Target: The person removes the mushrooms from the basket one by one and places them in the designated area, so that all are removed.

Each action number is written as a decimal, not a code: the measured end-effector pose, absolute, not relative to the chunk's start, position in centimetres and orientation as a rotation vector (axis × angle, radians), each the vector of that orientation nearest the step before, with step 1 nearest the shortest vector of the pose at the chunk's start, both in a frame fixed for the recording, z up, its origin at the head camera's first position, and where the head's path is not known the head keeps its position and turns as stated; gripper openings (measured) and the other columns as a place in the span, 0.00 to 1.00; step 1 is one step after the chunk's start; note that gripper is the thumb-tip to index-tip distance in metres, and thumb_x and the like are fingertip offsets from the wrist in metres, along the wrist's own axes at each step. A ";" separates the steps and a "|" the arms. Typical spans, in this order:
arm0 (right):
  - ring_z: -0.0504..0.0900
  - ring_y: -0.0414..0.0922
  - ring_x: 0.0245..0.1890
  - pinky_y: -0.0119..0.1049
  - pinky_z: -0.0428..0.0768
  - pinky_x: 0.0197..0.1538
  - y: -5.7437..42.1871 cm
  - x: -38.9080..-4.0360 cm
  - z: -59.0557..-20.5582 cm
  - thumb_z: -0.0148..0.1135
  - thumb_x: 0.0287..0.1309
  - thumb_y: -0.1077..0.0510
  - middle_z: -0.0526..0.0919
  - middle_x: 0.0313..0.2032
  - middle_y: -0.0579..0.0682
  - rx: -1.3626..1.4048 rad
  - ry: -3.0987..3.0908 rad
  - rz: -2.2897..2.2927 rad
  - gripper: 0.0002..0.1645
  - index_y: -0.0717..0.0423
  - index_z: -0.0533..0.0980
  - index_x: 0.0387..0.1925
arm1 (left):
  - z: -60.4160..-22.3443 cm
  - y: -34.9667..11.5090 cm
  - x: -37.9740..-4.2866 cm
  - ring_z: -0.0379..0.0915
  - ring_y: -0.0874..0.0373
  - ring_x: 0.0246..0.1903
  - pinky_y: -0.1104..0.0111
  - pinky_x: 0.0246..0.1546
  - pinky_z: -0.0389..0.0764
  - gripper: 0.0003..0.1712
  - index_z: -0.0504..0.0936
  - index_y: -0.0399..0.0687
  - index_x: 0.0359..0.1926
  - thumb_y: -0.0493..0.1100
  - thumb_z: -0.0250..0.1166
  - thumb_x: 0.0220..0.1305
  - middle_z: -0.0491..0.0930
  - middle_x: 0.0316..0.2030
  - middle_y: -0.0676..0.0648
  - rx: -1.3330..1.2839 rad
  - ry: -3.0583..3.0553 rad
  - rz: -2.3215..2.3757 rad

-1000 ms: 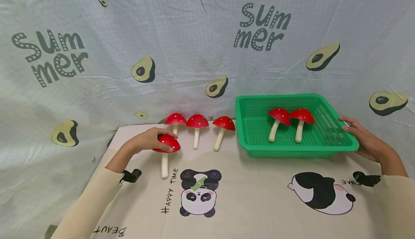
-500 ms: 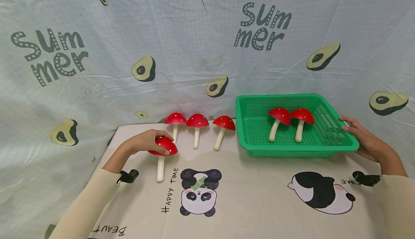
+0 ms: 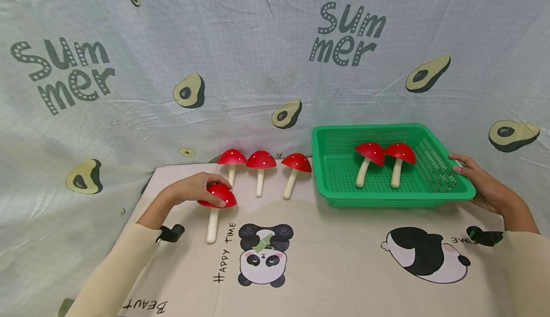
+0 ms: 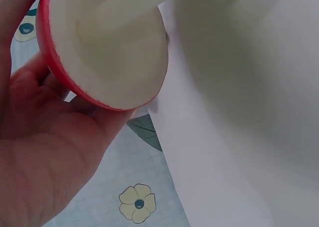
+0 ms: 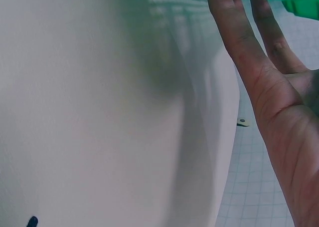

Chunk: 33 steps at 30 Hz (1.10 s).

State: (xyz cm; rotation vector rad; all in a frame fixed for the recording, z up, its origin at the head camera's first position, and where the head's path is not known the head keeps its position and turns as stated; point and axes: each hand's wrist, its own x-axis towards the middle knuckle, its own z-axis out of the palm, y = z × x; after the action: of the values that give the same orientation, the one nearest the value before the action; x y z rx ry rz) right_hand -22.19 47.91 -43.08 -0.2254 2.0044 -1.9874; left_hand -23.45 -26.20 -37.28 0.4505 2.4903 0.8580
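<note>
At the back, a pale cloth (image 3: 240, 30) is hung, printed with avocados (image 3: 189, 91). Before it, the bench (image 3: 335, 259) is seen, decorated with pandas (image 3: 263, 259). On its right side a green basket (image 3: 395, 196) is placed. The right rim is touched by the right grip (image 3: 487, 183), whose fingers are held nearly straight, not clenched. By the left grip (image 3: 195, 188), one mushroom (image 3: 221, 194) is grasped at its red cap, over the left part of the bench; whether the stem (image 3: 212, 226) is touching the bench cannot be told. Behind it, three other mushrooms (image 3: 261, 160) are laid in a row. In the basket, two more mushrooms (image 3: 371, 153) are contained, side by side.
</note>
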 end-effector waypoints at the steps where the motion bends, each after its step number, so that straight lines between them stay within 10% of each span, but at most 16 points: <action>1: 0.85 0.41 0.42 0.40 0.87 0.40 47.9 -22.2 -43.1 0.35 0.82 0.57 0.75 0.49 0.39 -0.221 2.003 -1.991 0.23 0.27 0.54 0.67 | -37.3 -26.2 -23.5 0.72 0.46 0.55 0.60 0.46 0.83 0.30 0.81 0.50 0.58 0.49 0.77 0.55 0.79 0.52 0.45 0.452 2.493 0.851; 33: 0.86 0.42 0.41 0.40 0.87 0.39 47.6 -22.1 -42.9 0.34 0.82 0.57 0.77 0.48 0.40 -0.235 1.979 -2.007 0.22 0.28 0.54 0.66 | -38.6 -27.3 -22.6 0.66 0.39 0.62 0.58 0.48 0.84 0.32 0.79 0.50 0.63 0.44 0.76 0.56 0.75 0.59 0.43 0.532 2.391 0.984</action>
State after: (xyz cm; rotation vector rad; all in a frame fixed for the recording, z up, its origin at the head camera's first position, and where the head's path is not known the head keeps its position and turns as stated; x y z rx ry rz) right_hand -22.06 47.64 -42.88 -0.2351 1.9793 -2.0065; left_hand -22.61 -27.26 -38.61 0.5317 2.3913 0.9837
